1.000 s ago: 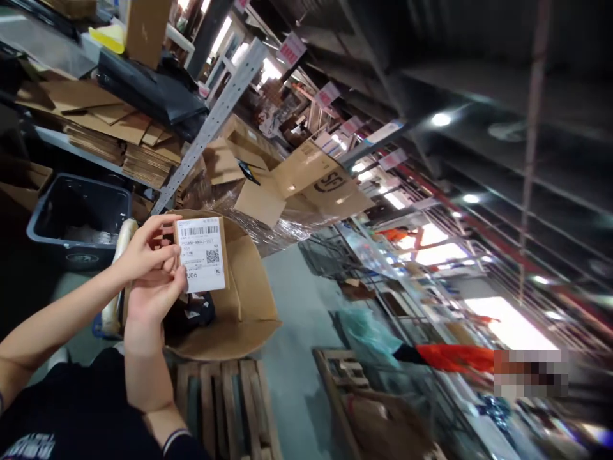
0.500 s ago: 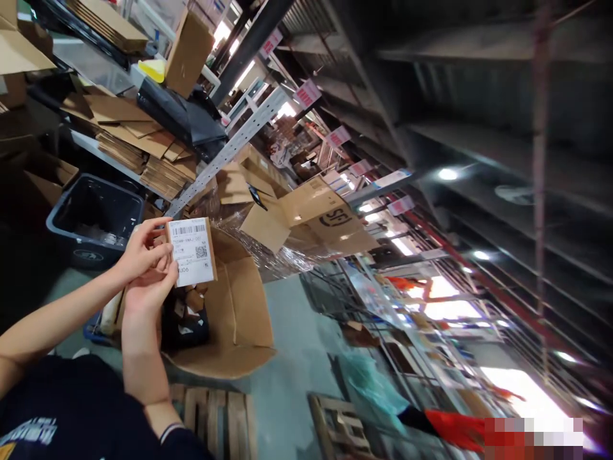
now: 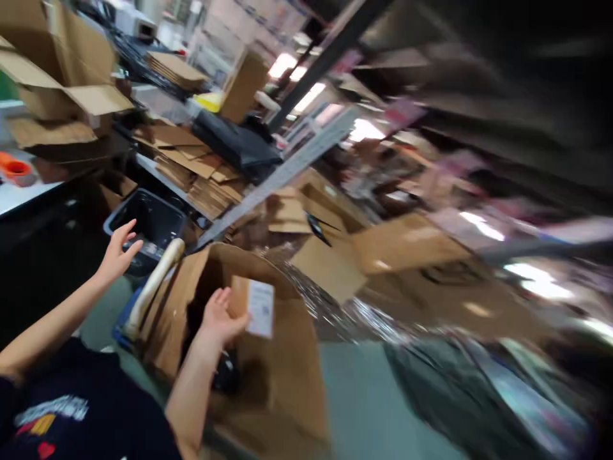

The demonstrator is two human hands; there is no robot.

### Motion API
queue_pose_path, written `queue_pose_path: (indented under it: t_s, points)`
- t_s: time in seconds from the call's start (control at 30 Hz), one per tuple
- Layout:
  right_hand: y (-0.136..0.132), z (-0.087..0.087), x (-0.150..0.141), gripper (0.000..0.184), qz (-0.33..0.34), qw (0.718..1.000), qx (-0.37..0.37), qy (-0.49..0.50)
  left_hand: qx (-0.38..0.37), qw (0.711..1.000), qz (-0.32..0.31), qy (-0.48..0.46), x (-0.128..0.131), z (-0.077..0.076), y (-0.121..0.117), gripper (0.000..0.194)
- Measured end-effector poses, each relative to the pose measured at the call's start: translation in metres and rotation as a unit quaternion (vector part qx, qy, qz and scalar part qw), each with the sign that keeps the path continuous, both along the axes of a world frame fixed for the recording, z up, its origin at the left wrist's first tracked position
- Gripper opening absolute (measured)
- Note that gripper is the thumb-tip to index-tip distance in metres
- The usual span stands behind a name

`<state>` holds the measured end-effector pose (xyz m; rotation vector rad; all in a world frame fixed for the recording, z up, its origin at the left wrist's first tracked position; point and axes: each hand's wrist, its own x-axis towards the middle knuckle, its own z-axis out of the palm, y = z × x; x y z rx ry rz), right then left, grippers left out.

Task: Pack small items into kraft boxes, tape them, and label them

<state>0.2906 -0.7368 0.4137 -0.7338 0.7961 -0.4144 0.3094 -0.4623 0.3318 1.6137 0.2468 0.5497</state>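
Note:
My left hand (image 3: 117,251) is open with its fingers spread, reaching out to the left just in front of a dark plastic bin (image 3: 158,220). My right hand (image 3: 218,317) is raised over a large open cardboard carton (image 3: 282,358), palm up and fingers apart. A small brown box with a white label (image 3: 255,306) sits at my right thumb tip, tilted, above the carton's opening. The picture is smeared by motion, so the contact between thumb and box is unclear. Dark items lie deep inside the carton.
A pale roll (image 3: 153,286) leans against the carton's left side. Flattened cardboard (image 3: 191,163) and a black bag (image 3: 237,144) lie on a shelf behind. Open cartons wrapped in film (image 3: 364,268) stand to the right. An orange tape roll (image 3: 16,169) rests on a table at far left.
Both hands held the labelled box up together before. Now the left hand has let go and swung left toward the bin; the right hand has lowered the box over the carton. The view swung left.

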Motion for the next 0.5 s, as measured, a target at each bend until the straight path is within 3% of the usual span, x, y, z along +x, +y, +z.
queue_pose_path:
  t_s: [0.07, 0.13, 0.2, 0.3, 0.37, 0.5]
  points:
    - [-0.014, -0.006, 0.005, 0.010, -0.009, 0.999, -0.010, 0.048, -0.007, 0.994, 0.083, 0.070, -0.030, -0.026, 0.052, 0.064]
    - [-0.005, -0.020, 0.020, 0.033, -0.004, 0.997, -0.048, 0.059, -0.005, 0.977, 0.162, 0.137, -0.066, -0.047, 0.101, 0.060]
    - [0.029, -0.041, 0.036, 0.047, 0.051, 0.995, -0.077, 0.033, -0.001, 0.952, 0.239, 0.189, -0.102, -0.065, 0.142, 0.059]
    - [0.112, -0.083, 0.051, 0.026, 0.178, 0.980, -0.079, 0.028, 0.001, 0.915, 0.329, 0.235, -0.139, -0.091, 0.192, 0.059]
    - [0.179, -0.115, 0.049, 0.017, 0.273, 0.957, -0.077, 0.058, 0.016, 0.900, 0.353, 0.257, -0.153, -0.109, 0.226, 0.060]
    - [0.314, -0.188, 0.028, 0.025, 0.434, 0.892, -0.110, 0.060, 0.143, 0.867, 0.342, 0.333, -0.167, -0.145, 0.318, 0.065]
